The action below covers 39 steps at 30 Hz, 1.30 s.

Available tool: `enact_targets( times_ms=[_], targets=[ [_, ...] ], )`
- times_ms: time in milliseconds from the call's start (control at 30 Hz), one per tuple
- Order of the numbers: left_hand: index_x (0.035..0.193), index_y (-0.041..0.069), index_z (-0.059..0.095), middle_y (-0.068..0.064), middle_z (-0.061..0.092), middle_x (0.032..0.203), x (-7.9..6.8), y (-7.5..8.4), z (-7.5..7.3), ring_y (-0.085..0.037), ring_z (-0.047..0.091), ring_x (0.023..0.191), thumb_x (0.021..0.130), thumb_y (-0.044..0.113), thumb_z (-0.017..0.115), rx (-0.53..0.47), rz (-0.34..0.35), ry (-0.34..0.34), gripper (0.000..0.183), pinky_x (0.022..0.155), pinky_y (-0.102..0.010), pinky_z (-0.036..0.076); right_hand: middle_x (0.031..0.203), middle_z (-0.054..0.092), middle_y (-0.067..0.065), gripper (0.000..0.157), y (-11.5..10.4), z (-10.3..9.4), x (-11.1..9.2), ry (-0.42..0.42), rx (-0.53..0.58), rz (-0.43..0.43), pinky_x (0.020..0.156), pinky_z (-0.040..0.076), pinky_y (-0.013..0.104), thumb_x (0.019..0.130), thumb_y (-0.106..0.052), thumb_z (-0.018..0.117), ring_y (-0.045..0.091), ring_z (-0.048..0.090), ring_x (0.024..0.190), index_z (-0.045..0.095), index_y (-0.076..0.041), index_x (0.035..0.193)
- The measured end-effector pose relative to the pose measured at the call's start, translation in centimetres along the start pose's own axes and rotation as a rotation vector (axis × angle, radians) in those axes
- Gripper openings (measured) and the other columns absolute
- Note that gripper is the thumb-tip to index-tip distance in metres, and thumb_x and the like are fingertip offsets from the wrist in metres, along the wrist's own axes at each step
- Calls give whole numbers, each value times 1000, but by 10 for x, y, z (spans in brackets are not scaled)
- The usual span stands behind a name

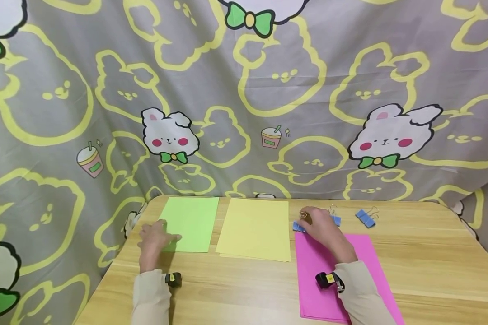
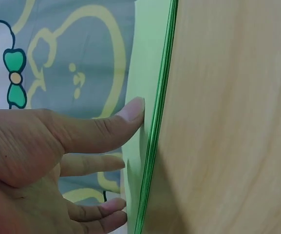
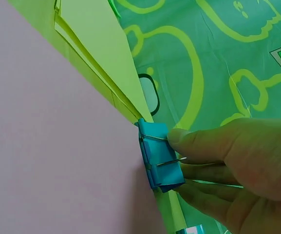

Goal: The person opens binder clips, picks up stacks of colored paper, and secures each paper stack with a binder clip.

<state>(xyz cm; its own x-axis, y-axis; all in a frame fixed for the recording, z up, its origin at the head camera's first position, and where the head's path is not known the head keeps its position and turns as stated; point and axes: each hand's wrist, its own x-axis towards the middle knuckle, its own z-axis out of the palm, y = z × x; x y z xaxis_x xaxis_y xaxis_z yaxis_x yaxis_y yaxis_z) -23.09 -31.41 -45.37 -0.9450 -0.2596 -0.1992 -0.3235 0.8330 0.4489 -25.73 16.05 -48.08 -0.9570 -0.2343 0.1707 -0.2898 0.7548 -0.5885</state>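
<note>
My left hand (image 1: 154,237) rests at the left edge of a stack of green paper (image 1: 191,225), fingers spread and thumb lying over the sheets. In the left wrist view the thumb (image 2: 116,129) touches the stack near its layered edge. With thumb and fingers my right hand (image 1: 319,225) pinches a blue binder clip (image 1: 298,226) just beyond the pink paper. The right wrist view shows this binder clip (image 3: 160,155) close up, its wire handles by the thumb. Yellow paper (image 1: 254,230) lies between the two hands.
A second blue binder clip (image 1: 335,220) sits partly behind my right hand, and a third binder clip (image 1: 366,218) lies farther right. The pink paper stack (image 1: 313,289) is under my right forearm. A patterned curtain (image 1: 227,90) hangs behind the wooden table (image 1: 227,289).
</note>
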Motion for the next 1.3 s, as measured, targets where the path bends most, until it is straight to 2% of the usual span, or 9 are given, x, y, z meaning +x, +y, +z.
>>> enact_targets(
  times_ms=[267,633,767,900,1133,1300],
  targets=[
    [152,-5,34,-50,21,139,-1,3,-5,-67,19,130,89,28,80,-18,-1,10,85,102,-82,22,98,71,11,23,0,-1,-1,26,13,-4,78,56,46,94,-11,76,26,65,89,69,2,112],
    [150,-4,37,-48,24,135,-2,-2,0,-63,23,126,89,28,80,-28,-11,23,81,99,-79,27,93,69,8,14,0,0,-1,35,19,-38,73,55,43,93,-8,75,23,64,84,70,-1,103],
    [150,-3,38,-48,24,135,0,-1,0,-63,25,125,88,28,80,-30,-3,33,81,99,-78,28,88,67,5,8,-1,-2,-1,41,11,-48,69,52,39,93,-9,75,20,59,77,69,-5,96],
    [148,-3,38,-49,26,135,1,0,1,-64,27,123,87,29,82,-17,8,37,81,97,-77,31,83,64,1,8,1,-2,-3,31,0,-57,64,47,35,94,-9,75,16,52,71,67,-8,92],
    [146,-1,38,-49,27,132,2,1,-1,-63,29,120,86,28,84,-25,21,56,81,95,-75,35,81,63,0,9,-1,-2,-5,43,15,-69,62,46,33,95,-8,74,15,51,70,67,-9,89],
    [147,-1,36,-51,24,134,0,-2,1,-64,27,122,85,26,85,-39,11,55,84,96,-75,33,81,62,0,7,-2,0,-6,18,9,-74,61,45,32,96,-9,72,14,50,68,68,-8,91]
  ],
)
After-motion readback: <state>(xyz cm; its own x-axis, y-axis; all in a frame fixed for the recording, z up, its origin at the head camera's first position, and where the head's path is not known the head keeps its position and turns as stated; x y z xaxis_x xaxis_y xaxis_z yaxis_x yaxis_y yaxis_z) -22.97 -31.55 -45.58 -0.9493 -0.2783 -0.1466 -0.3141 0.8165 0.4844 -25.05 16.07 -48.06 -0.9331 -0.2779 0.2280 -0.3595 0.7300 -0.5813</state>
